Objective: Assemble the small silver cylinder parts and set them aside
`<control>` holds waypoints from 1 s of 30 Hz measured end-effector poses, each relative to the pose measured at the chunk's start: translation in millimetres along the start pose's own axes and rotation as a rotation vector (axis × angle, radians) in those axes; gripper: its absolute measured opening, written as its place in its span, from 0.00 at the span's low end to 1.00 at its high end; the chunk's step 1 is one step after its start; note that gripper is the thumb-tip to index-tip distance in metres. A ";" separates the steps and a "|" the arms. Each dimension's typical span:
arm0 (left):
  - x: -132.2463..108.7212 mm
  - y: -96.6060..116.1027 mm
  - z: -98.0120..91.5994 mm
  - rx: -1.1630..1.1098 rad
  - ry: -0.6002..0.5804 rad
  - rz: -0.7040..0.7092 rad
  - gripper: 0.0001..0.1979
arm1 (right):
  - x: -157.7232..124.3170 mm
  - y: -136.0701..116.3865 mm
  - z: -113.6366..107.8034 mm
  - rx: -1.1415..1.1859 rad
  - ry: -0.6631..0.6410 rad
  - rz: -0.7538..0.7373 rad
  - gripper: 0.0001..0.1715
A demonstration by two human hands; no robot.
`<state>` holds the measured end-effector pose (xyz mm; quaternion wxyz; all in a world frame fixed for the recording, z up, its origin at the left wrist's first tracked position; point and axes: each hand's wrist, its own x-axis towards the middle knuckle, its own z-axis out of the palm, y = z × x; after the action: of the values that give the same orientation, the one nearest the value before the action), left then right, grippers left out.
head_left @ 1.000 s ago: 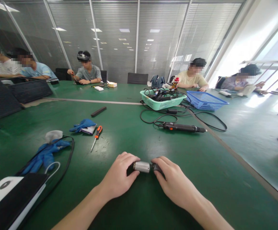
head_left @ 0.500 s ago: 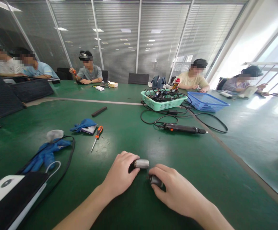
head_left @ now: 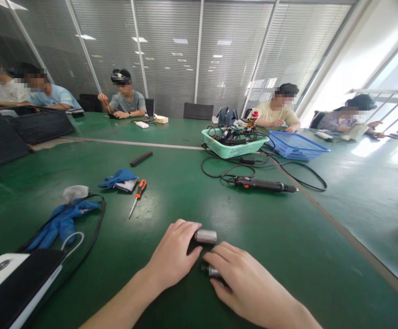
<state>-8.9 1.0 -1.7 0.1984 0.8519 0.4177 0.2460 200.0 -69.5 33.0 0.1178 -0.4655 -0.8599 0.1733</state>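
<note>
Close in front of me, my left hand (head_left: 173, 251) has its fingers curled at the left end of a grey metal cylinder (head_left: 206, 236). The thumb sits a little apart from the cylinder, below it. My right hand (head_left: 238, 274) closes from above over a second metal cylinder (head_left: 214, 271), with a dark, narrow stub showing at its left end. Much of this second piece is hidden under the fingers. Both cylinders lie roughly sideways, low over the green table (head_left: 171, 292), the left one slightly farther from me.
Beyond my left hand are a screwdriver (head_left: 137, 197), blue gloves (head_left: 58, 224) and a dark bar (head_left: 141, 158). A black electric screwdriver (head_left: 266, 184) lies with its cable before a green basket (head_left: 236, 150) and a blue basket (head_left: 298, 148). A white device (head_left: 0, 274) stands at left. Several people sit around.
My right hand has shifted slightly left and nearer to me with its cylinder, whose stub end shows more. The left thumb has opened away from the left cylinder, which sits slightly farther right.
</note>
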 end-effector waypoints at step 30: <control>-7.1 15.4 -16.3 0.126 -0.241 0.311 0.02 | 1.0 5.1 4.5 -0.022 0.062 0.004 0.07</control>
<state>-12.8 -11.4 17.9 0.1528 0.9401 0.2690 0.1432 201.7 -66.9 26.8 0.1389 -0.4737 -0.8566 0.1498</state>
